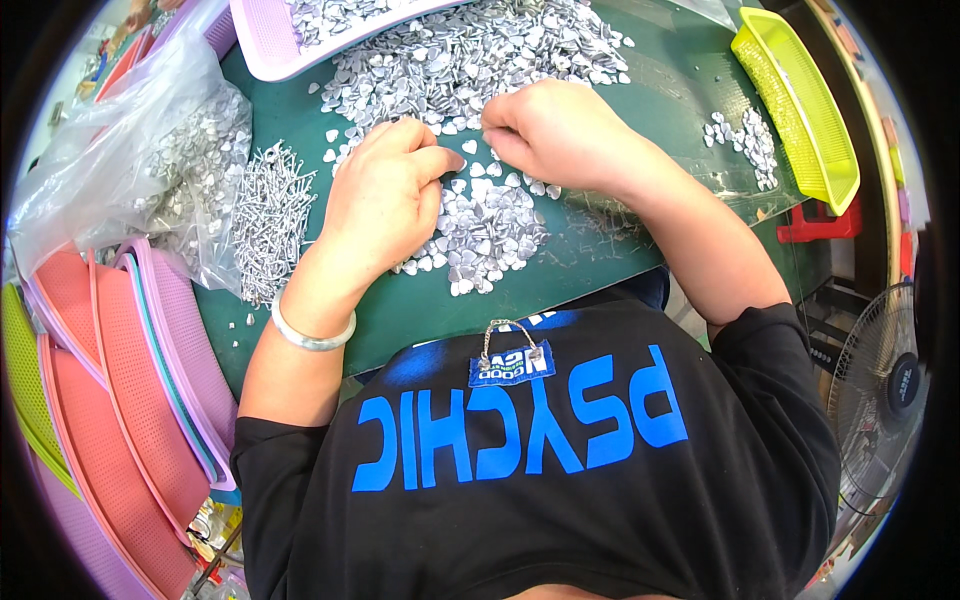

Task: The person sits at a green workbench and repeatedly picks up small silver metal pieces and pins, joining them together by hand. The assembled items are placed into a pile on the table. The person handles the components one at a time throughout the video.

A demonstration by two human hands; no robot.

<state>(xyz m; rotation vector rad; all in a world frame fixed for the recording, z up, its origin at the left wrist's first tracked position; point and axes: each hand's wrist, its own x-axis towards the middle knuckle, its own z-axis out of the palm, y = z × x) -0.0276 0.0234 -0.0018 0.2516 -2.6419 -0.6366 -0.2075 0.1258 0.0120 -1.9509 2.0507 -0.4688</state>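
My left hand is closed, thumb and fingers drawn together above the left side of a small heap of silver heart-shaped pieces. Fingers curled into a pinch, my right hand hovers at the near edge of a large pile of similar hearts. Anything between the fingertips of either hand is too small or hidden to make out. A few loose hearts lie on the green tabletop between the hands. Left of my left wrist sits a pile of thin silver metal pins or hooks.
A clear plastic bag of silver pieces lies at the left. Stacked coloured baskets stand below it. A purple tray holds more hearts at the back. At right are a small heart cluster, a yellow-green basket and a fan.
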